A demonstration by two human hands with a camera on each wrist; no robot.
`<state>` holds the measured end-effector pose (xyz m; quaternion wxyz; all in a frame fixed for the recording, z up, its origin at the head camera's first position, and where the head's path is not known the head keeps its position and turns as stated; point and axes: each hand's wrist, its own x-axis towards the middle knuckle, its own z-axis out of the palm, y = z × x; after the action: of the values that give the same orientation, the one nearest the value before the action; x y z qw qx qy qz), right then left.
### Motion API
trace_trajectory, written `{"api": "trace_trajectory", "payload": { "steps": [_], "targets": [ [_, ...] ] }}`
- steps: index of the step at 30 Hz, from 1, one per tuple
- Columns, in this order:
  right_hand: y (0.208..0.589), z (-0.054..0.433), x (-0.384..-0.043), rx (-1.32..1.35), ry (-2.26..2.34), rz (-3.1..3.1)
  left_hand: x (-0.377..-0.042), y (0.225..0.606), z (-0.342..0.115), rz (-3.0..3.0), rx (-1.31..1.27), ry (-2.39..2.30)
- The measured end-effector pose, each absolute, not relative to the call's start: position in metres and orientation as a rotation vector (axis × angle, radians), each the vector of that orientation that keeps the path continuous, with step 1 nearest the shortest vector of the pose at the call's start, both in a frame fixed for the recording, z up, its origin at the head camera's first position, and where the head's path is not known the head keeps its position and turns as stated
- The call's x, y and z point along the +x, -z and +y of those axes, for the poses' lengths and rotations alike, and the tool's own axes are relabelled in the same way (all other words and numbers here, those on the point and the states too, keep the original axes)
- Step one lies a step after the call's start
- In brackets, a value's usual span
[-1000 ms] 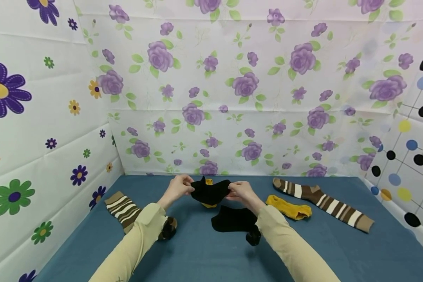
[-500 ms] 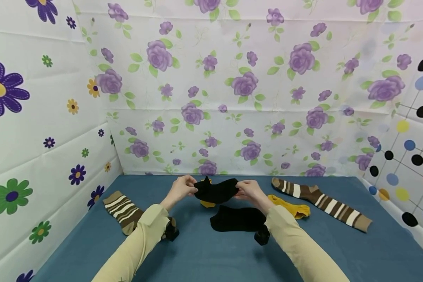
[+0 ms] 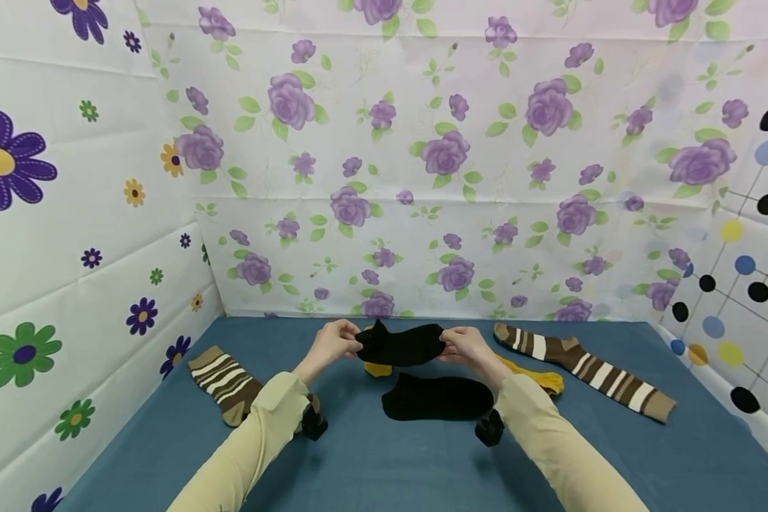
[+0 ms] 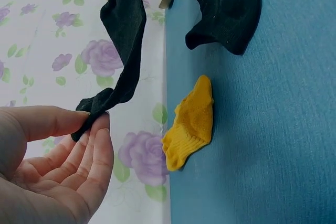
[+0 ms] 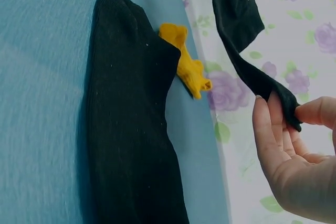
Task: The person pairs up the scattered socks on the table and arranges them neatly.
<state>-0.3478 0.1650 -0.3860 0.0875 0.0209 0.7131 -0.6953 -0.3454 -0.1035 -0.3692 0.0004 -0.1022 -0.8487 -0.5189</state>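
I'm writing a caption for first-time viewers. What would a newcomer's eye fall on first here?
Probably the held black sock, gripped at its ends by the left hand and right hand above the blue table. Next, the rose-printed backdrop standing behind. Then a striped sock at the table's left and a second striped sock at its right.

Cream sleeves (image 3: 248, 437) are worn with 2 black wrist cameras (image 3: 489, 428).

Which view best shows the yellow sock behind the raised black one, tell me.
The left wrist view: the yellow sock appears there large, whole and uncovered. In the head view, the raised black sock hides most of it; in the right wrist view, the lower black sock partly covers it.
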Motion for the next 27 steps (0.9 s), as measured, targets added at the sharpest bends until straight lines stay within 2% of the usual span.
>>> {"api": "trace_trajectory", "payload": {
  "steps": [27],
  "targets": [
    [0.385, 0.205, -0.335, -0.039, 1.944, 2.185, -0.339, 0.371, -0.092, -2.714, -0.404, 1.673]
  ]
}}
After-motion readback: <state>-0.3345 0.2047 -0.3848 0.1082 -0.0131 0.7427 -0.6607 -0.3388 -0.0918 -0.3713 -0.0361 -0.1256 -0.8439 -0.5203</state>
